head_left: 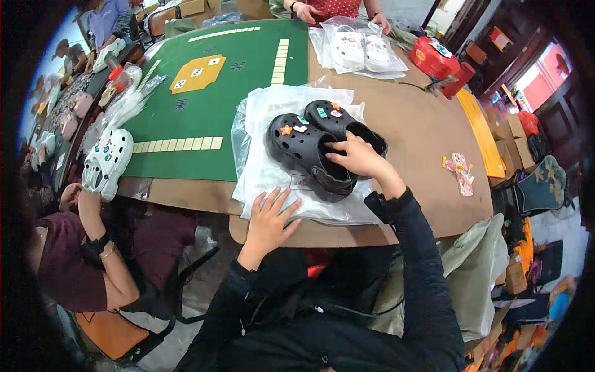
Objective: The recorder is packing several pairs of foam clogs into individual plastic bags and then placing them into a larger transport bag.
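A pair of black clogs [291,142] with small coloured charms on the toes lies on a stack of white plastic bags [263,105] in front of me. My right hand [361,156] reaches over them from the right, its fingers bent down at the shoe openings and gripping where the two clogs meet; the fingertips are partly hidden inside. Flat on the near part of the bags rests my left hand [271,218], fingers spread, holding nothing. A printed label [300,181] shows faintly beside the near clog's heel.
To the left a green mat [204,130] covers the table, and a neighbour's hand [73,193] is by a white clog [108,163]. Across stands a person with bagged white clogs [353,53]. A red tape roll [434,57] and a pink phone-like object [462,173] lie right.
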Action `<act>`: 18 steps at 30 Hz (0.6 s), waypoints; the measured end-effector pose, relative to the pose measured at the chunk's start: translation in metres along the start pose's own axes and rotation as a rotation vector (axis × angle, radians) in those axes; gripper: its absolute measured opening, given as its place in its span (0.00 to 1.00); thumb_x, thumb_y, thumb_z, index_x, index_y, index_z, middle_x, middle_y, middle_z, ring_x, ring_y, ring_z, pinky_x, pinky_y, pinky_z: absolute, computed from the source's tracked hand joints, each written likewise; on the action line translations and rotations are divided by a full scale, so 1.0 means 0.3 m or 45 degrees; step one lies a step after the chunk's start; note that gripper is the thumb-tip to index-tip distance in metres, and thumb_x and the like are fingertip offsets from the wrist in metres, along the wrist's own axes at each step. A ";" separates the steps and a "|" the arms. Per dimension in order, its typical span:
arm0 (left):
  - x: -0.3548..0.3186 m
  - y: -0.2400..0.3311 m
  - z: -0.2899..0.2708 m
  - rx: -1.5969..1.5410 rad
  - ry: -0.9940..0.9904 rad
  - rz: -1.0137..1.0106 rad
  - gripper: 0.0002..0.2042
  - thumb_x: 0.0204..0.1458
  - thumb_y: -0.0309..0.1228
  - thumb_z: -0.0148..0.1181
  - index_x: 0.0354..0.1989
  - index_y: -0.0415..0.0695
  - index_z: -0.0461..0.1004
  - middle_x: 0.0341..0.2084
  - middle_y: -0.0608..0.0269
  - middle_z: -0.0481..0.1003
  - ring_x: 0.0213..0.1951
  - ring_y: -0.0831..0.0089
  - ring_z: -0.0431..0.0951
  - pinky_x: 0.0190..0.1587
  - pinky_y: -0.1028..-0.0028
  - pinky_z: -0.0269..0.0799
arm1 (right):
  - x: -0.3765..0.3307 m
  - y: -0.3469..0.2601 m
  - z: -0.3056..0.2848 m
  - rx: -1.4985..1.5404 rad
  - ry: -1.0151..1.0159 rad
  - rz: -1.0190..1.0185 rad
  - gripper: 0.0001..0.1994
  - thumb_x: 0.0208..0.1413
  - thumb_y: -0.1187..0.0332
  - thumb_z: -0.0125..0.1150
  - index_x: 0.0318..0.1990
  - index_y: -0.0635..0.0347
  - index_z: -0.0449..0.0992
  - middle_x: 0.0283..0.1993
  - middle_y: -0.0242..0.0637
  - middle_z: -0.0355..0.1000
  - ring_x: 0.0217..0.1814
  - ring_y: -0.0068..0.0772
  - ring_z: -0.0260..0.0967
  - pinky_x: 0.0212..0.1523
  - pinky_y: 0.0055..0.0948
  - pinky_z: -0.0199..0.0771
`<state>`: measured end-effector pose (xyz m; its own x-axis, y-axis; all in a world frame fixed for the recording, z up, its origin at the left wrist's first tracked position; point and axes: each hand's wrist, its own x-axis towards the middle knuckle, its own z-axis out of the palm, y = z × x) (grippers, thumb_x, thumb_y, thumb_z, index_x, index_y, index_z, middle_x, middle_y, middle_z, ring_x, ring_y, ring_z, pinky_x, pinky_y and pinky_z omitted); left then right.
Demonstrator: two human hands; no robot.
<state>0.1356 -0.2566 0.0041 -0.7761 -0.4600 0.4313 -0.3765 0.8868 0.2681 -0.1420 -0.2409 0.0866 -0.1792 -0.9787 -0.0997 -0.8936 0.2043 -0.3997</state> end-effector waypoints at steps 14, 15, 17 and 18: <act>-0.010 -0.007 0.015 0.113 -0.122 0.014 0.24 0.48 0.43 0.59 0.56 0.56 0.68 0.57 0.56 0.64 0.62 0.57 0.58 0.62 0.48 0.46 | -0.222 -0.182 0.152 -0.202 0.990 -0.209 0.15 0.39 0.79 0.54 0.38 0.58 0.78 0.48 0.47 0.70 0.52 0.48 0.65 0.51 0.41 0.63; -0.008 -0.004 0.010 0.115 -0.151 0.010 0.26 0.48 0.44 0.59 0.58 0.56 0.67 0.58 0.56 0.63 0.63 0.56 0.56 0.62 0.48 0.46 | -0.256 -0.193 0.146 -0.224 1.024 -0.197 0.14 0.38 0.78 0.55 0.37 0.58 0.77 0.48 0.46 0.70 0.51 0.47 0.65 0.51 0.41 0.63; -0.012 -0.005 -0.004 0.135 -0.198 0.034 0.27 0.48 0.44 0.59 0.59 0.57 0.65 0.59 0.54 0.61 0.64 0.54 0.55 0.63 0.47 0.44 | -0.315 -0.204 0.132 -0.239 1.065 -0.215 0.14 0.38 0.78 0.55 0.36 0.58 0.77 0.48 0.46 0.70 0.51 0.47 0.66 0.50 0.41 0.63; -0.004 0.004 -0.023 0.129 -0.231 0.002 0.28 0.47 0.45 0.59 0.59 0.57 0.65 0.60 0.53 0.60 0.64 0.54 0.54 0.63 0.47 0.45 | -0.342 -0.201 0.125 -0.256 1.106 -0.237 0.14 0.38 0.78 0.55 0.36 0.58 0.77 0.48 0.46 0.70 0.51 0.47 0.66 0.50 0.41 0.64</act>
<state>0.1395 -0.2551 0.0098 -0.8518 -0.4506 0.2672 -0.4167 0.8919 0.1758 -0.0542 -0.1520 0.0867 -0.1992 -0.6808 0.7049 -0.9794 0.1146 -0.1661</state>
